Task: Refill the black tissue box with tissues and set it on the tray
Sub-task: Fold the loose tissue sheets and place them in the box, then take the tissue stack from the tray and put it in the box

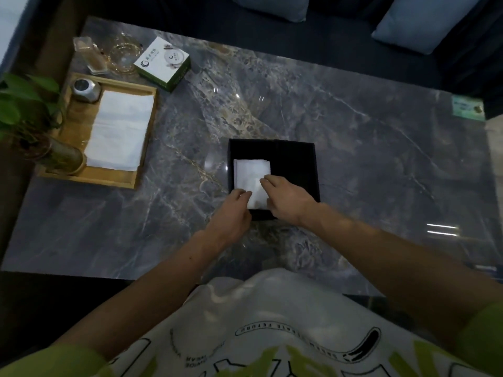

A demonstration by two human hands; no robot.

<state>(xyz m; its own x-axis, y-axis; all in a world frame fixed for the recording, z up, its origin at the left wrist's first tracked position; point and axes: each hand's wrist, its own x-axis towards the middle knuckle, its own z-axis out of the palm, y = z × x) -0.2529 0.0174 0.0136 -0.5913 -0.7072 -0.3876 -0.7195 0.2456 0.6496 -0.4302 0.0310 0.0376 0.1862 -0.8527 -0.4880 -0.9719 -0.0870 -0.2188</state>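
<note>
— Black tissue box [294, 164]: where does it sit?
— On the grey marbled table [353, 159], about the middle, well to the right of the wooden tray [89, 179]. Its top is open.

— Start at the left, then.
— A leafy plant [24, 104] in a glass vase [62, 156] stands at the tray's left edge, partly cut off by the frame. In the tray lie a metal canister [84, 89] and a flat white stack [119, 129]. Beyond the tray stands clear glassware [123, 54], hard to make out. Just right of it is a green-and-white carton [163, 63] with a round logo; its print is too small to read.

— And the fingers?
— White tissues [251, 172] fill the box's left part. The left hand [231, 210] has its fingers curled against their near-left corner; I cannot tell whether it pinches them. The right hand [285, 197] lays fairly straight fingers flat on the tissues' right side and covers the near part.

— Farther right?
— A green sticker [468, 108] lies at the table's far-right edge, its writing blurred. Lettering on the white shirt [272, 308] nearest the camera is unreadable.
</note>
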